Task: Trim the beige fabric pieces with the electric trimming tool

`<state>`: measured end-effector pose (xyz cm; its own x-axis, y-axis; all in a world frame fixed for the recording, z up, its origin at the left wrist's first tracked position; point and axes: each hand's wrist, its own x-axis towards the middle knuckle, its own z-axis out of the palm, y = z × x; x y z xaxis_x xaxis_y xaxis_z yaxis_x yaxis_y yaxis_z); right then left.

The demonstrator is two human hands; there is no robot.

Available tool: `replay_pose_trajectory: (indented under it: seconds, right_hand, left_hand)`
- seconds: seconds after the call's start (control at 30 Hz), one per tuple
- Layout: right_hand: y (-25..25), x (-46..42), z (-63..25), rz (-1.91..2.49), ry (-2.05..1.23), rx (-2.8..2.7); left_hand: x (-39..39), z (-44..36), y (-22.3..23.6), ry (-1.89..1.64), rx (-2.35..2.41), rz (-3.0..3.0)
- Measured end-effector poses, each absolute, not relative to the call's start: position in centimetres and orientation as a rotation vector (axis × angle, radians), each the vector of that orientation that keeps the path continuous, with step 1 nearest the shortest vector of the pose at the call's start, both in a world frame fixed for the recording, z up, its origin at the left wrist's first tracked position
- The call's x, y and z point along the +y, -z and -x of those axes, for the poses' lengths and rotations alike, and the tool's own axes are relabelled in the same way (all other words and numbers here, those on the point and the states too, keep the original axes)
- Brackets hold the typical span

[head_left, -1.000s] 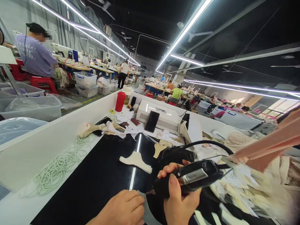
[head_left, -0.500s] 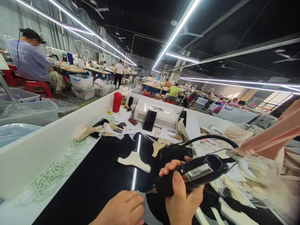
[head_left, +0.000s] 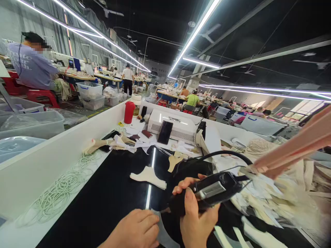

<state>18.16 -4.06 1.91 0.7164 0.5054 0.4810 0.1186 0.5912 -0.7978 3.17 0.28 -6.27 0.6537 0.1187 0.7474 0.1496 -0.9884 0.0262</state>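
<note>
My right hand (head_left: 196, 213) is wrapped round a black corded hand-held power tool (head_left: 209, 191) with a silver lever along its side. The tool's front end points down and left at the black work surface (head_left: 103, 193). Close beside it, my left hand (head_left: 137, 227) has its fingers curled together and pressed down at the edge of a translucent grey curved piece (head_left: 165, 234). The fingertips are partly hidden. A cream curved fabric piece (head_left: 148, 177) lies flat ahead of my hands, with a smaller beige piece (head_left: 175, 162) beyond it.
A pink cloth strip (head_left: 292, 148) hangs at the tool's cord (head_left: 230, 153). Cream scraps (head_left: 269, 203) pile up on the right; pale green cord (head_left: 62, 186) lies left. At the back stand a phone (head_left: 165, 132), a white machine (head_left: 176, 125) and a red cup (head_left: 129, 112). Several people work beyond.
My right hand and the power tool have moved slightly left and down, the pink strip and cord shifting with them. More of the translucent grey piece shows. My left hand has barely moved.
</note>
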Motion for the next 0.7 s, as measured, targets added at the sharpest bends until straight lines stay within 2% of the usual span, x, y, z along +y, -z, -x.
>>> replay_pose_trajectory:
  seconds: [0.7]
  right_hand:
    - [-2.5,-3.3,-17.0,0.893,-0.278,-0.753]
  left_hand:
    - [0.6,-3.1,5.3,1.286,-0.249,2.738]
